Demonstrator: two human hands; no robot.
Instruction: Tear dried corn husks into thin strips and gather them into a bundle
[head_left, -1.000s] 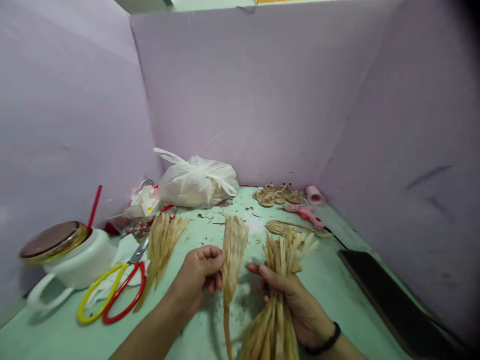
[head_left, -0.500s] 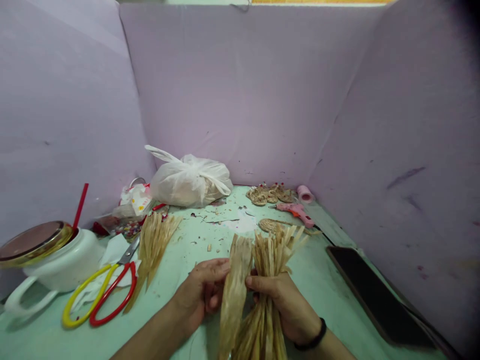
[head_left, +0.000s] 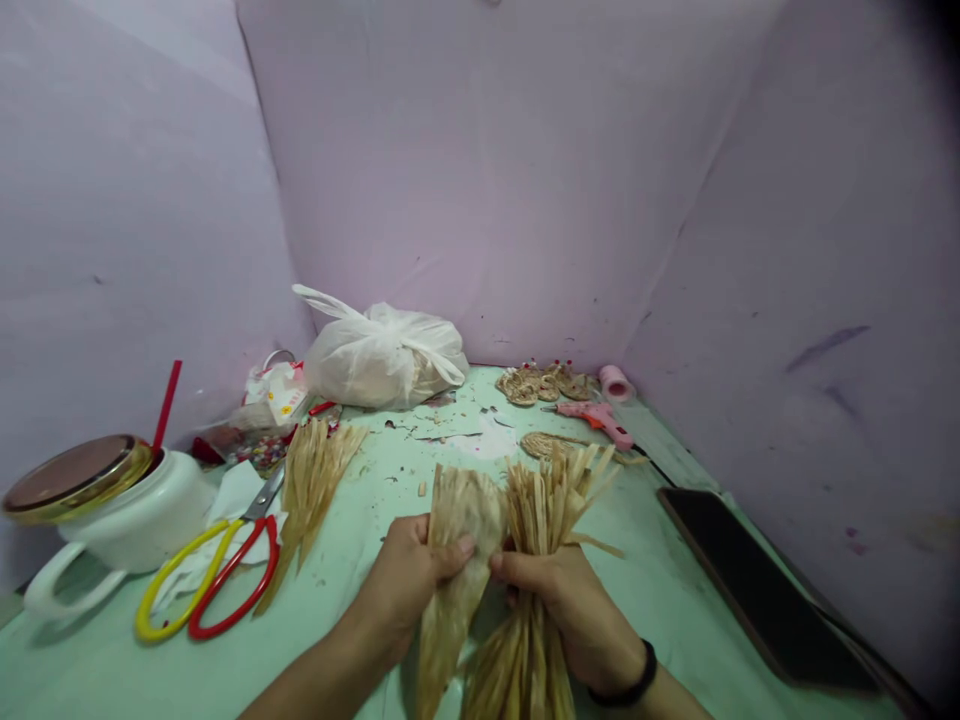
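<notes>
My right hand (head_left: 566, 600), with a black band at the wrist, is closed around a bundle of dried straw strips (head_left: 536, 510); the cut ends fan out above the fist and the rest hangs below. My left hand (head_left: 420, 570) pinches a wide, flat straw strip (head_left: 457, 590), its thumb lying across the front. The right thumb and fingertip meet the strip's right edge, close beside the bundle. Farther left, a second bunch of straw (head_left: 311, 490) lies on the table by scissors (head_left: 225, 570) with one yellow and one red handle.
At left stands a white mug (head_left: 142, 520) with a lid-like round piece (head_left: 79, 475) on top. A tied white plastic bag (head_left: 386, 355) sits at the back. Back right are coiled braided pieces (head_left: 536, 385), a pink glue gun (head_left: 596, 420) and a pink roll (head_left: 615, 383). A black phone (head_left: 757, 590) lies at right.
My left thumb has moved onto the front of the flat strip, which now appears wider and tilts more to the left. My right hand keeps its hold on the bundle. The view has tipped slightly downward.
</notes>
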